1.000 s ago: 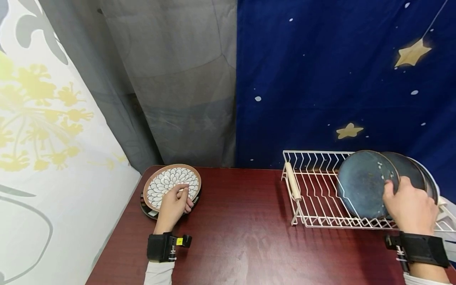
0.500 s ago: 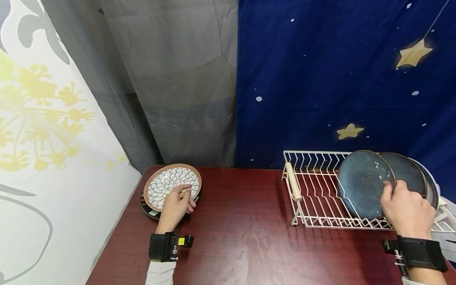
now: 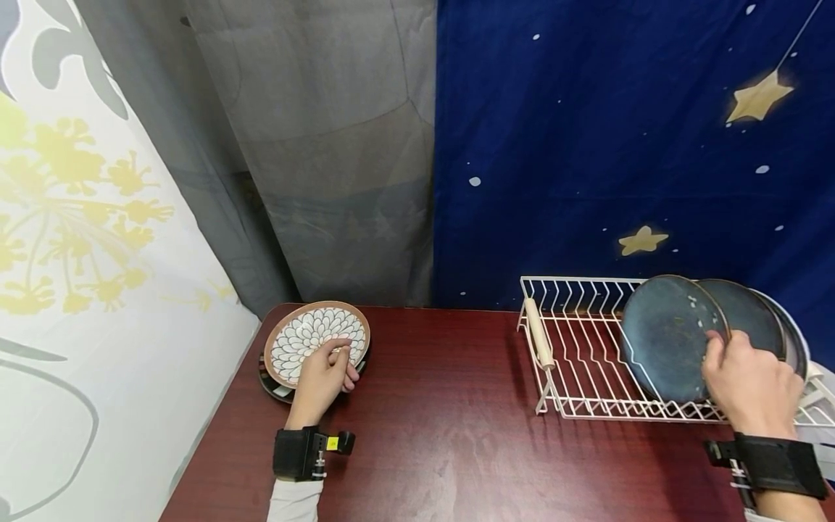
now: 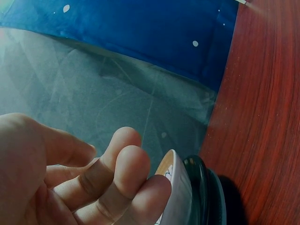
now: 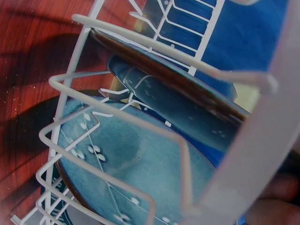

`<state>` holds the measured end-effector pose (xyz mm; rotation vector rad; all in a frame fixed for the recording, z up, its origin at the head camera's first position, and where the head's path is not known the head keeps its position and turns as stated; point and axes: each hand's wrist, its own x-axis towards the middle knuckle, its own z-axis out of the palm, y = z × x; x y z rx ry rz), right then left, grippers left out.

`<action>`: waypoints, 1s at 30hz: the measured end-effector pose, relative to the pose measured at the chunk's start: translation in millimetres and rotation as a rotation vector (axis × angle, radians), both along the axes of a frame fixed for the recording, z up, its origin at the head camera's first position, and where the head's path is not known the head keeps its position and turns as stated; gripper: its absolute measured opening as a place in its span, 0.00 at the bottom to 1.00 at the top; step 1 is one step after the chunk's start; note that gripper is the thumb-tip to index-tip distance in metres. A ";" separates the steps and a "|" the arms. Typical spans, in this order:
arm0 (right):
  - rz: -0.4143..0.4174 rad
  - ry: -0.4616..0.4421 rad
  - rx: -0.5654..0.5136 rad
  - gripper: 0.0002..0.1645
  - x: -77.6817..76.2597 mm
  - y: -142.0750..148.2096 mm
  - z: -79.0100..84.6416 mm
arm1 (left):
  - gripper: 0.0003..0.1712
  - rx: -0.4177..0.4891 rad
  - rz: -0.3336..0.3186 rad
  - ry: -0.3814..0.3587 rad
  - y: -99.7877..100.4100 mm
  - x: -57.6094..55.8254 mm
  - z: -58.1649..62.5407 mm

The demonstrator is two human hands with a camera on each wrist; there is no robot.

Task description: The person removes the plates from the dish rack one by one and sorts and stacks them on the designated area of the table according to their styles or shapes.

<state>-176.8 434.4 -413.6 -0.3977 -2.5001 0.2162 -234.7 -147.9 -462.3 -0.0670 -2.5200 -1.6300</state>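
— I was far off at the feed; what did your right hand (image 3: 753, 380) view show?
— I saw it grip the rim of the front blue plate (image 3: 668, 341), thumb against the face, fingertips hidden from the head camera; that plate stood on edge toward the right end of the white wire rack (image 3: 626, 418), with another blue plate (image 3: 746, 312) just behind
— And the left hand (image 3: 322, 377)?
— Its fingers lay loosely curled, holding nothing; it hung over the near edge of the patterned plate (image 3: 316, 333), though I couldn't tell whether they touched; dark dishes (image 4: 200, 187) sat beneath that plate
— Farther out?
— I had the red-brown table (image 3: 443, 406) under everything; beyond it hung a grey curtain (image 3: 339, 159) beside a starry blue one (image 3: 554, 145)
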 end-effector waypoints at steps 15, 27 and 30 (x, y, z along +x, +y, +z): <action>-0.016 0.055 0.004 0.24 5.8 2.1 8.5 | 0.15 -0.007 -0.003 -0.011 0.6 -0.4 -0.5; -0.058 0.251 0.001 0.25 6.6 4.1 12.4 | 0.15 0.008 -0.016 -0.013 5.0 -2.4 -3.1; -0.101 0.256 -0.076 0.26 8.4 5.3 12.4 | 0.15 0.015 -0.018 -0.023 5.7 -1.9 -2.6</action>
